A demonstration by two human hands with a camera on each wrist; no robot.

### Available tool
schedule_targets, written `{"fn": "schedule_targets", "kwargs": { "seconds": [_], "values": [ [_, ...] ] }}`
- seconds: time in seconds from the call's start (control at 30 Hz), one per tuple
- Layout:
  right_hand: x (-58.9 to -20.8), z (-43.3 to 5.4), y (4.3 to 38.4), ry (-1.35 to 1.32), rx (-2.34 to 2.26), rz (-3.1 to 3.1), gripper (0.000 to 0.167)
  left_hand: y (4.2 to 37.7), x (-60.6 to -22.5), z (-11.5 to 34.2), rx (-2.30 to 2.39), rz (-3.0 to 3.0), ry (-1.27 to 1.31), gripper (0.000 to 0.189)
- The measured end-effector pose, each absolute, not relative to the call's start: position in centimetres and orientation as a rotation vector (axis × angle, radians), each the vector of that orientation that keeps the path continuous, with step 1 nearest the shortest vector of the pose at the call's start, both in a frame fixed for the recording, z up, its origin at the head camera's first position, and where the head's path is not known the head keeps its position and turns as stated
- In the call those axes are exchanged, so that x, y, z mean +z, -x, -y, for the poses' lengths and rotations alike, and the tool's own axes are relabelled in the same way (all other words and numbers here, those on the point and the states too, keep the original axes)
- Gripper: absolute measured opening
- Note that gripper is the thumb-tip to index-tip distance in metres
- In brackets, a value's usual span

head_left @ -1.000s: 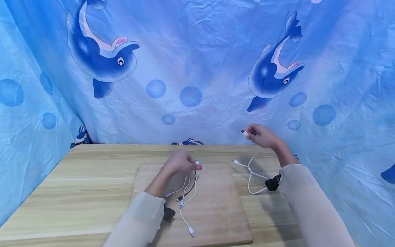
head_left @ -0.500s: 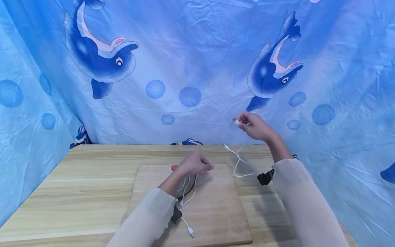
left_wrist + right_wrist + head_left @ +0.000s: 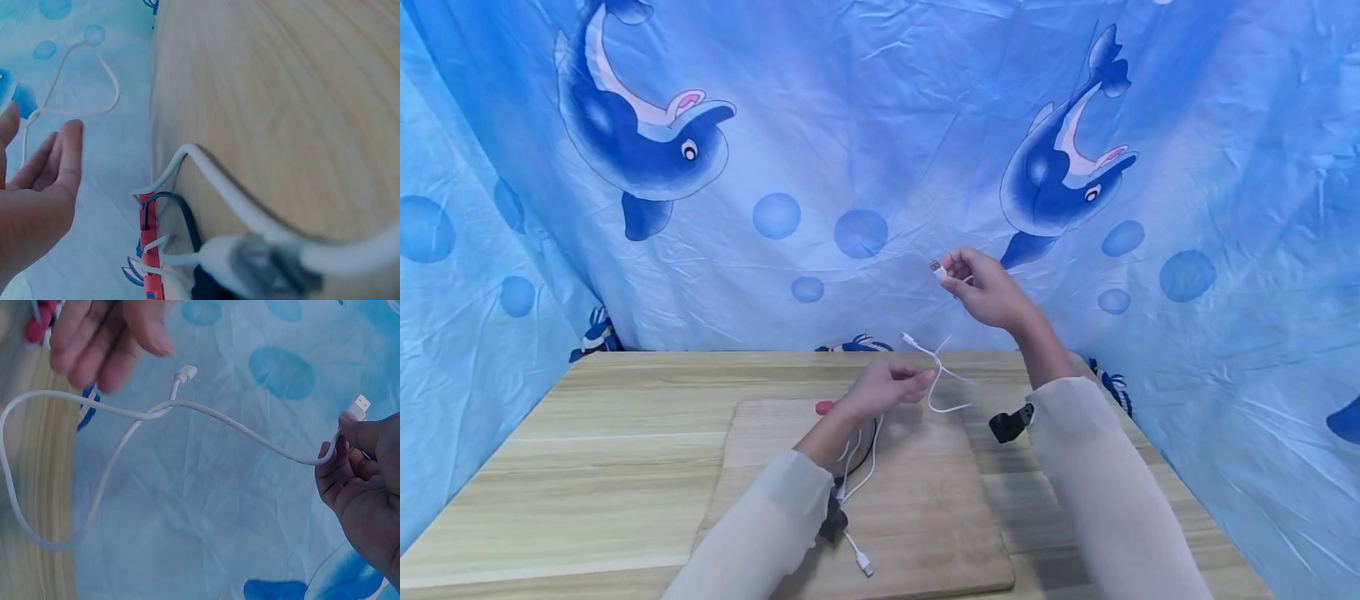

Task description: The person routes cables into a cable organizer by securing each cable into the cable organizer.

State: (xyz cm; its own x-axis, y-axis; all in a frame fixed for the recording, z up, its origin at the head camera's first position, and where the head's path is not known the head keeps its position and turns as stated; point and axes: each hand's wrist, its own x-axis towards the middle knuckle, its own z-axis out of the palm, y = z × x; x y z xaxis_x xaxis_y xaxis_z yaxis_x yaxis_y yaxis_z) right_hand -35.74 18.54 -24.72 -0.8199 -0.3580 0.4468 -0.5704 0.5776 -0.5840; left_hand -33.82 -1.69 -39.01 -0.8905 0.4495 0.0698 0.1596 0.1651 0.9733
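Observation:
My right hand is raised at the right, its thumb and fingers pinching the USB plug end of a white USB cable. From there the cable hangs in a crossed loop, its smaller plug dangling free. My left hand reaches over the far part of the wooden board, fingers stretched out and holding nothing. Its fingertips are close to the hanging loop. Below and behind that hand, a red cable holder grips several white cables and a black cable; the hand partly hides it in the head view.
The wooden board lies on a wood-grain table. Cable ends trail across it, a white plug nearest the front. Behind the table's far edge hangs a blue curtain printed with dolphins.
My right hand has moved left and up, carrying the white USB cable off the table. My left hand has left the red cable holder and shifted right toward the dangling loop.

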Motion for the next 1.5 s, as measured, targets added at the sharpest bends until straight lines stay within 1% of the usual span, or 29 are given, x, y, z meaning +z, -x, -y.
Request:
{"fn": "schedule_targets", "kwargs": {
  "seconds": [0.07,0.3,0.47,0.7,0.8,1.0,1.13,1.23,1.37,1.5],
  "values": [
    [-24.7,-17.8,35.7,-0.768,1.134,2.499,0.015,33.8,-38.9,1.7,1.869,-2.156,-0.578,0.045],
    [-24.8,-15.9,35.7,-0.779,1.284,2.343,0.012,33.9,-38.6,2.0,2.091,-2.028,-0.602,0.035],
    [-25.2,-14.9,36.0,-0.797,1.341,2.242,0.013,33.9,-38.6,2.4,2.125,-1.986,-0.561,0.034],
    [-25.7,-13.4,36.1,-0.798,1.372,2.182,0.016,33.4,-38.6,3.0,2.232,-1.762,-0.468,0.035],
    [-25.9,-12.8,35.9,-0.797,1.384,2.171,0.017,33.0,-38.6,3.7,2.206,-1.790,-0.468,0.028],
    [-26.7,-11.9,36.1,-0.806,1.400,2.162,0.017,32.2,-38.6,5.4,2.091,-1.880,-0.555,0.020],
    [-27.7,-11.2,36.4,-0.795,1.404,2.179,0.015,31.3,-38.5,6.9,1.987,-1.955,-0.649,0.021],
    [-28.6,-10.6,36.5,-0.784,1.460,2.188,0.017,30.5,-38.3,8.4,1.873,-2.024,-0.710,0.023],
    [-29.9,-9.6,36.8,-0.742,1.571,2.211,0.019,29.8,-38.0,10.6,1.740,-2.083,-0.714,0.021],
    [-31.4,-8.4,36.9,-0.625,1.747,2.270,0.023,29.0,-37.8,12.5,1.628,-2.127,-0.706,0.018]
  ]
}}
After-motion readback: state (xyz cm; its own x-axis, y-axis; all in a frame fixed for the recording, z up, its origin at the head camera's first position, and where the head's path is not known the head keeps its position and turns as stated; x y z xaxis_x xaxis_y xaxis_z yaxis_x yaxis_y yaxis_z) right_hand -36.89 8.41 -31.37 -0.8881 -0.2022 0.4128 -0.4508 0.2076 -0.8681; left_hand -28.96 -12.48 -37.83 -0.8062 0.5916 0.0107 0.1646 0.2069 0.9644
